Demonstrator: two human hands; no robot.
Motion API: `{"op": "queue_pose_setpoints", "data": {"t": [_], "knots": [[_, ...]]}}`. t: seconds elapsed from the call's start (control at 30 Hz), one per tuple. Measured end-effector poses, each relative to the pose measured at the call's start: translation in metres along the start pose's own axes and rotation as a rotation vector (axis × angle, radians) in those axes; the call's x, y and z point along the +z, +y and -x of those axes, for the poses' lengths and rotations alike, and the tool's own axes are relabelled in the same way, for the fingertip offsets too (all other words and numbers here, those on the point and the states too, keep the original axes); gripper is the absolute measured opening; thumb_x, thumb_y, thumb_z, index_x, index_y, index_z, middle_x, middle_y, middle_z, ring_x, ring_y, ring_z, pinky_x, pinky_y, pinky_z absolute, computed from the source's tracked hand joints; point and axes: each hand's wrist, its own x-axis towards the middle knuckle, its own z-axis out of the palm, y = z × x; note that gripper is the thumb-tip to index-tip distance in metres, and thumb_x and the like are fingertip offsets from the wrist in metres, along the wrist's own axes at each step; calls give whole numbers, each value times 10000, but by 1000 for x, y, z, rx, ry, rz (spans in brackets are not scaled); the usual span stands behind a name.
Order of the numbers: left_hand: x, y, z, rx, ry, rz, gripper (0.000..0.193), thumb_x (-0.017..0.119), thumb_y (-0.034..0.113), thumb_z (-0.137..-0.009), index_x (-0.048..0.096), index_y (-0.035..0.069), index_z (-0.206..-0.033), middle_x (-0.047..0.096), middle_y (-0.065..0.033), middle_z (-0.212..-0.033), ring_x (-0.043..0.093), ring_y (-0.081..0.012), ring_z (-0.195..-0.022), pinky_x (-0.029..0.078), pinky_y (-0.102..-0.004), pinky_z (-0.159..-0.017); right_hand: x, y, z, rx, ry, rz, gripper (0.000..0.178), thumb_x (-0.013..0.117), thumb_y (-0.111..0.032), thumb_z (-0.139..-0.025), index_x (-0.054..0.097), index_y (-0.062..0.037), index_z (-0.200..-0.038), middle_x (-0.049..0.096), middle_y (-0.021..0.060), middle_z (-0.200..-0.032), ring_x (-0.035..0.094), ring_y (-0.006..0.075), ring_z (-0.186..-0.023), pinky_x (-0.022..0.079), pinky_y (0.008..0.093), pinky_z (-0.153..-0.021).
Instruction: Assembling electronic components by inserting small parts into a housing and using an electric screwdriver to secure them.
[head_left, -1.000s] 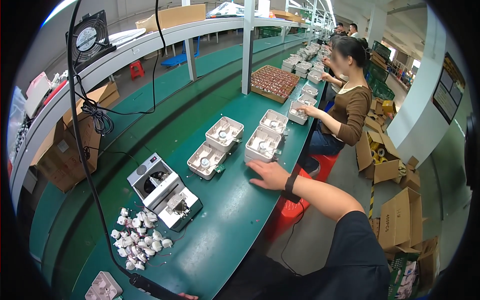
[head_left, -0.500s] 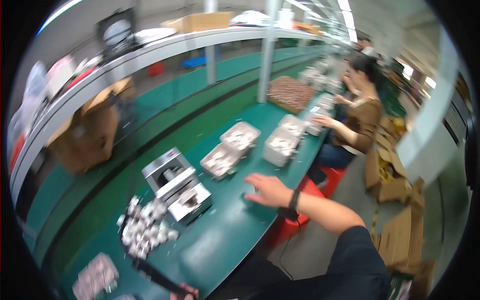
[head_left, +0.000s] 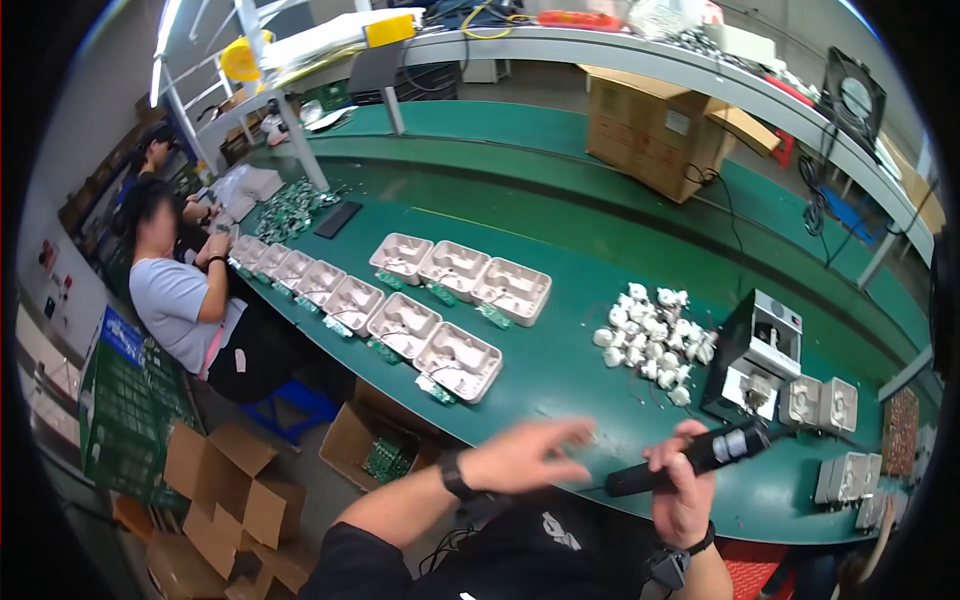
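Observation:
My right hand (head_left: pixel 682 495) is closed around a black pen-shaped power tool (head_left: pixel 700 456) that points down-left over the near edge of the green table (head_left: pixel 560 375). My left hand (head_left: pixel 528 455) hovers just left of it, blurred, with fingers spread and nothing in it. Beyond my hands lies a pile of small white plastic parts (head_left: pixel 652 338). Next to the pile stands a grey and black box-shaped fixture (head_left: pixel 755 355). Several white plastic housings (head_left: pixel 458 362) lie in rows further left.
A seated person (head_left: pixel 175 295) works at the table's left end beside more white housings (head_left: pixel 300 272). More housings (head_left: pixel 833 405) lie at the right. Open cardboard boxes (head_left: pixel 225 485) stand on the floor. A large carton (head_left: pixel 660 130) sits beyond the table.
The view has swung from the line's right side to its left. The hand that lay flat on the table is lifted. The black tool is now held up in front of me.

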Motion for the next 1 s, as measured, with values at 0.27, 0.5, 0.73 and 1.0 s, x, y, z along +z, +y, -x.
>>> {"op": "queue_pose_setpoints", "data": {"t": [0.27, 0.5, 0.73, 1.0], "knots": [[-304, -122, 63, -362, 990, -1334, 313, 674, 251, -903, 661, -15, -1066, 710, -209, -1040, 683, -383, -960, 549, -453, -834, 8, 2, -13, -326, 77, 58, 530, 799, -327, -856, 445, -118, -1191, 505, 3, -851, 515, 152, -814, 387, 401, -954], [-353, -188, 99, -858, 758, -1321, 214, 639, 229, -870, 692, 32, -935, 723, -188, -959, 689, -386, -910, 547, -496, -824, 18, 21, -20, -326, 64, 169, 494, 790, -357, -869, 444, -133, -1141, 483, -5, -862, 501, 150, -826, 388, 391, -945], [-287, -152, 80, -569, 688, -1194, 189, 615, 212, -876, 727, 60, -892, 707, -211, -867, 681, -399, -848, 544, -506, -771, 21, 32, -29, -388, 119, 132, 400, 771, -226, -887, 471, -120, -1128, 514, 8, -878, 509, 163, -839, 388, 394, -947], [-182, -92, 54, -384, 531, -986, 213, 659, 221, -876, 728, 19, -875, 700, -196, -808, 676, -389, -775, 533, -488, -710, -15, 21, -12, -484, 167, 219, 366, 747, -141, -891, 481, -106, -1141, 528, 23, -888, 510, 178, -850, 406, 391, -909]]}}
